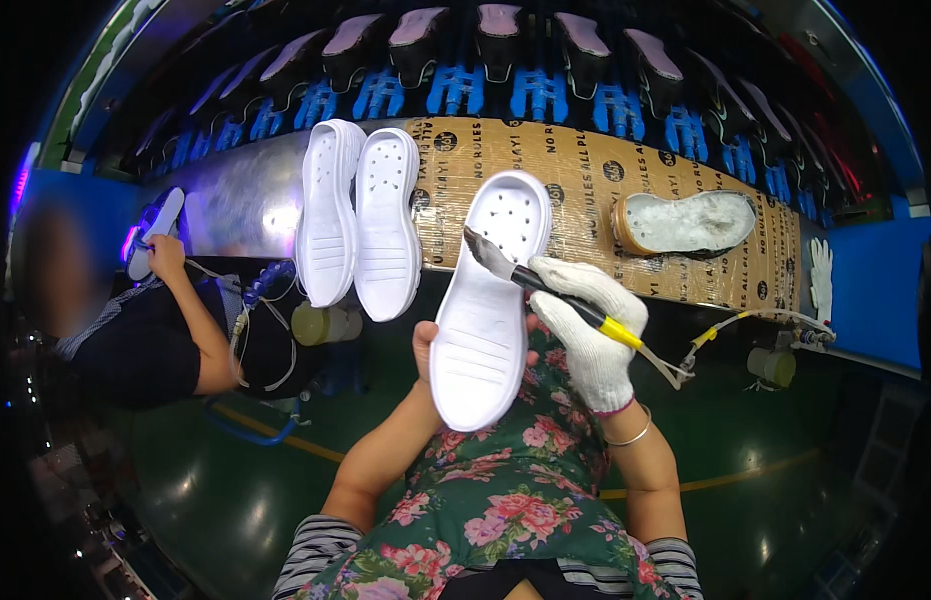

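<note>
A white shoe sole (pixel 476 335) with small holes near its toe end is held up in front of me. My left hand (pixel 427 345), bare, grips it from beneath, thumb on the left edge and fingertips showing at the right edge. In a white knit glove, my right hand (pixel 593 325) is closed around a brush (pixel 571 300) with a black and yellow handle. The bristles lie over the sole's upper inside, near the holes. A thin tube runs from the handle's end to the right. Two more white soles (pixel 329 215) stand side by side at the left.
On the cardboard-covered bench (pixel 456 150) lies a shoe-shaped holder (pixel 691 222) with whitish residue. Behind runs a row of shoe uppers (pixel 499 40) on blue racks (pixel 456 92). A white glove (pixel 822 280) hangs at the right. A co-worker's hand (pixel 167 257) works on a sole at the left.
</note>
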`<state>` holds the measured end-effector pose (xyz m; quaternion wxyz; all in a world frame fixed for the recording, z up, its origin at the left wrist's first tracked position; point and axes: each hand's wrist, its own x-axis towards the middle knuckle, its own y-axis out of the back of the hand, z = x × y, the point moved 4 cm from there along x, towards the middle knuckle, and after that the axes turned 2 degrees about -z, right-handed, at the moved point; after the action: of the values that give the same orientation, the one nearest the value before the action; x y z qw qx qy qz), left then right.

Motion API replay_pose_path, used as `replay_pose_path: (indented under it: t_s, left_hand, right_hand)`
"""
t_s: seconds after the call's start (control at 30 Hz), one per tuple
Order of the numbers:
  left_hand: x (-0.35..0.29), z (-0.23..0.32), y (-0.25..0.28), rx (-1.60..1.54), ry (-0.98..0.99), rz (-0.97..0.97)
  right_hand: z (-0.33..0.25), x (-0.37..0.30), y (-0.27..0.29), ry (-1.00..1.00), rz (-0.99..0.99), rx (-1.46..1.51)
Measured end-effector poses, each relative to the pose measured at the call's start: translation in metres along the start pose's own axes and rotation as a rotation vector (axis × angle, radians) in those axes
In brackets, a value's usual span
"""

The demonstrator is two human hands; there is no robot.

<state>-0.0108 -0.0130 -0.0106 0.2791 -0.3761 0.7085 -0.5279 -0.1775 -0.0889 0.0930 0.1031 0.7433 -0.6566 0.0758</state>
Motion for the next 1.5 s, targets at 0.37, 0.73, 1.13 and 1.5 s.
replay_pose_path:
  t_s: [0.37, 0.73, 1.13, 1.5]
  left_hand:
    - [0.009, -0.017, 0.005, 0.554, -0.274, 0.296]
    - [-0.01, 0.002, 0.045, 0.452, -0.371, 0.221]
    - [0.007, 0.029, 0.043, 0.461, -0.492, 0.118]
    - [0.035, 0.033, -0.008, 0.39, -0.435, -0.096]
  right_hand:
    - [-0.049, 0.031, -0.023, 0.658, -0.098, -0.594]
    - [-0.04, 0.014, -0.032, 0.447, -0.265, -0.245]
    - [-0.027, 0.008, -0.03, 0.498, -0.125, -0.27]
    - [-0.015, -0.002, -0.043, 0.559, -0.119, -0.25]
